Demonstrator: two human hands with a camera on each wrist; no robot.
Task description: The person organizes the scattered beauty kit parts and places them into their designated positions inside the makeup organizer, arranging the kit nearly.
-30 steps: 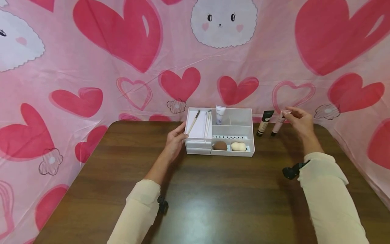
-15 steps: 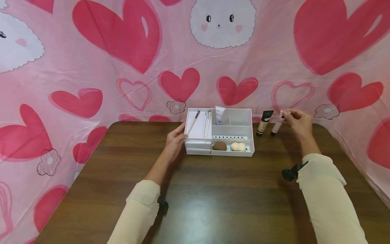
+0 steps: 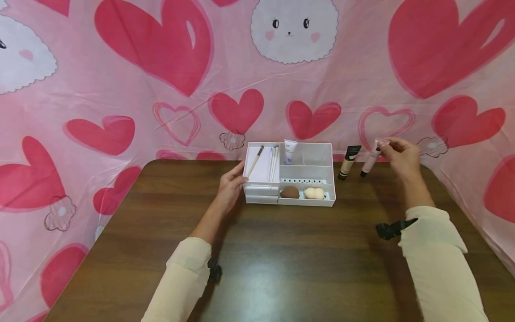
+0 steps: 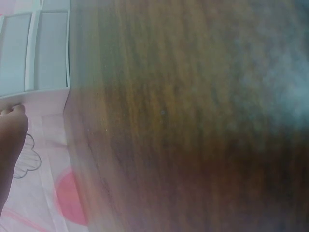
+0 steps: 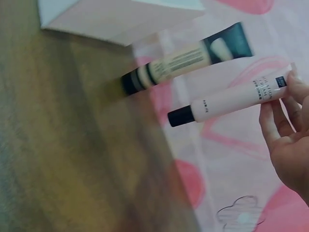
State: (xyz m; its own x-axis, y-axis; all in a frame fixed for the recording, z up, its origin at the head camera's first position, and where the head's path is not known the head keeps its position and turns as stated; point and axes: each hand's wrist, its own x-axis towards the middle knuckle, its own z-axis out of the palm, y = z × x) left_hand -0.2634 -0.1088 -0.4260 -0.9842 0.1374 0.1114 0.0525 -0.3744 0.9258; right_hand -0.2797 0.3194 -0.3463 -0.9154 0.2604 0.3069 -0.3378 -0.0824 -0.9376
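Observation:
My right hand [image 3: 404, 158] pinches a slim pink squeeze tube [image 3: 371, 162] by its flat crimped end. The tube's black cap [image 5: 181, 116] points down; in the right wrist view it shows against the pink cloth, clear of the tabletop. Just left of it stands a beige tube with a black top and cap [image 3: 349, 163], upright on its cap. My left hand [image 3: 231, 185] rests its fingers and thumb against the left side of a white organizer [image 3: 307, 202]. That side wall [image 4: 48, 100] also shows in the left wrist view.
In the organizer are a white tube [image 3: 289, 152], several makeup brushes [image 3: 256, 162], a brown sponge [image 3: 290, 192] and a cream sponge [image 3: 314, 193]. Two drawers [image 3: 262, 194] sit at its front left. A pink heart-print cloth [image 3: 177, 80] hangs behind the brown wooden table [image 3: 297, 259].
My right hand has lifted the pink tube slightly up and to the right, farther from the beige tube. My left hand and the organizer stay where they were.

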